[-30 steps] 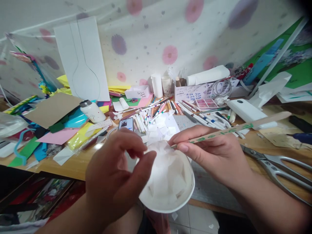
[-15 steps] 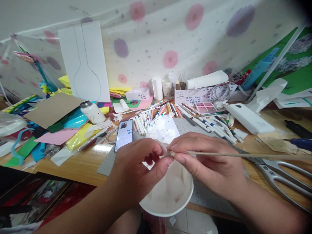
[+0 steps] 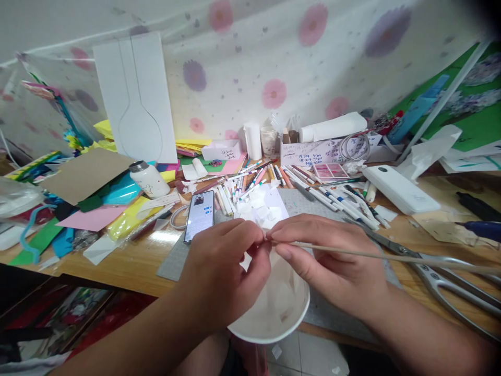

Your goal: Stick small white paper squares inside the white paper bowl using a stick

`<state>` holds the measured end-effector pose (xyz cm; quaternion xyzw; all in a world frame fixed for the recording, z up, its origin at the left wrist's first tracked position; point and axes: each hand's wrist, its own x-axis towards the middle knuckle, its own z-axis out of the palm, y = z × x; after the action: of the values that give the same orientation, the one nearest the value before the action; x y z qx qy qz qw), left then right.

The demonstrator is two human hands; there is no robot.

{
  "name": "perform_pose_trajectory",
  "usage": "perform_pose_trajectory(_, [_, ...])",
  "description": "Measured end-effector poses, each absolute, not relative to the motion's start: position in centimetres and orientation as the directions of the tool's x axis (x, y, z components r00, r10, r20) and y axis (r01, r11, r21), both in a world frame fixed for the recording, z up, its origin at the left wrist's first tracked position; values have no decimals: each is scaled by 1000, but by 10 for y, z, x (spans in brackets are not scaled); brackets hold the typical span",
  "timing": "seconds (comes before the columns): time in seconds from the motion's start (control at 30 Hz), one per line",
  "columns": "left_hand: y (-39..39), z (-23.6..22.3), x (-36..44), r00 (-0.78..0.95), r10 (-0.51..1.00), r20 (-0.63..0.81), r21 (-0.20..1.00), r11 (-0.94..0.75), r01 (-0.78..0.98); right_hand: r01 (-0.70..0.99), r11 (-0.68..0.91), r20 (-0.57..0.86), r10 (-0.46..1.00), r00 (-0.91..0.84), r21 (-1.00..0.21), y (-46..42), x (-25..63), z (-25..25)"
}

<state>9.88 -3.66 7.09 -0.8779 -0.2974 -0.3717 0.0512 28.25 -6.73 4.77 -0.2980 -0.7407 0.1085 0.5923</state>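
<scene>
My right hand (image 3: 336, 261) pinches a thin stick (image 3: 376, 256) between thumb and fingers; its long end runs off to the right. At the stick's left tip, my left hand (image 3: 227, 266) has thumb and forefinger pressed together on a small whitish piece of paper (image 3: 265, 236), mostly hidden by the fingers. The two hands nearly touch. Below them is a white paper bucket (image 3: 274, 313) with a few scraps inside, partly covered by my left hand. White paper pieces (image 3: 266, 213) lie on a sheet just beyond my fingers.
Large scissors (image 3: 434, 277) lie by my right forearm. A phone (image 3: 199, 216) rests left of the hands on a grey mat (image 3: 172, 263). Many markers (image 3: 297, 180) spread behind. A white power bank (image 3: 403, 189) sits right; coloured sheets (image 3: 90, 216) and a bottle (image 3: 148, 179) left.
My left fingertips have closed tighter around the paper at the stick's tip, so less of it shows. The stick's right end has dipped slightly.
</scene>
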Motion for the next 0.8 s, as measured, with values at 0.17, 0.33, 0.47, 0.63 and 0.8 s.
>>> perform_pose_trajectory(0.17, [-35,72,97,549,487,680,152,-825,544,269,754,776,629,-35,-599,-68,282,48])
perform_pose_trajectory(0.33, [-36,75,95,540,527,656,212,-816,538,198,643,663,746,55,-740,-66,284,49])
perform_pose_trajectory(0.47, [-35,74,92,530,584,614,310,-797,519,116,571,582,802,135,-813,-60,286,47])
perform_pose_trajectory(0.63, [-32,71,71,536,665,519,403,-744,533,84,512,518,830,207,-855,-53,289,45])
perform_pose_trajectory(0.8, [-34,74,51,567,693,445,398,-720,568,82,515,519,825,225,-854,-53,292,46])
